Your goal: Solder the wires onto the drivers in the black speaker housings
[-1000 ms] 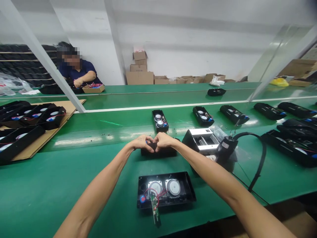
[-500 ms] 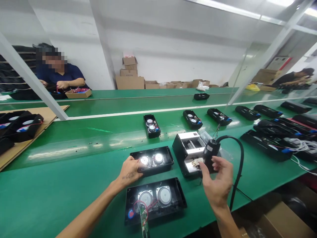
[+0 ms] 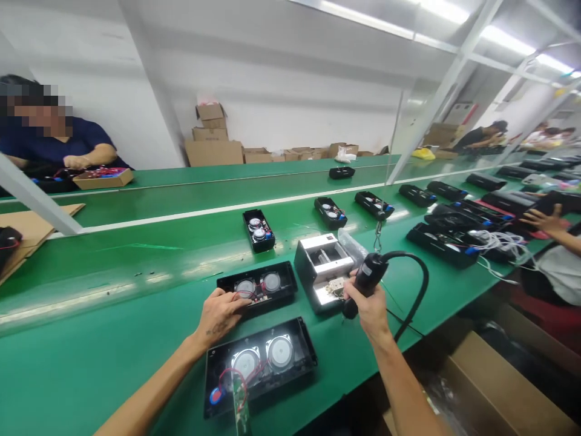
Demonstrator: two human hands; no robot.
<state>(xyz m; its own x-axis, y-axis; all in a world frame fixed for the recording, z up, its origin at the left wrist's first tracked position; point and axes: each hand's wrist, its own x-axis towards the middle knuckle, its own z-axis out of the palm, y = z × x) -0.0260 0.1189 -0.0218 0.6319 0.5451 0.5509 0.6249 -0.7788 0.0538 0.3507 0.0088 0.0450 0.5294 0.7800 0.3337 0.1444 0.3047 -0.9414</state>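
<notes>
My left hand (image 3: 219, 313) rests on the near left edge of a black speaker housing (image 3: 257, 287) that holds two round drivers, its fingers curled over the rim. My right hand (image 3: 370, 304) is wrapped round a black electric screwdriver (image 3: 365, 277), which hangs from a hook and trails a thick black cable (image 3: 415, 290). The tool's tip points down beside a white and black screw dispenser box (image 3: 323, 263). Closer to me lies a second black housing (image 3: 259, 362) with two silver drivers, red wires and a small green circuit board (image 3: 239, 407).
More black housings (image 3: 258, 230) ride the green conveyor belt (image 3: 136, 242) and crowd the right end. A person in dark blue (image 3: 54, 145) sits at the far left by a cardboard tray (image 3: 102, 178). Another person's hand (image 3: 542, 219) reaches in at right. Cardboard boxes (image 3: 213, 136) stand by the wall.
My right hand went from open near the screwdriver to gripping it. Before that, both hands left the far housing, which now lies drivers-up. My view has swung to the right.
</notes>
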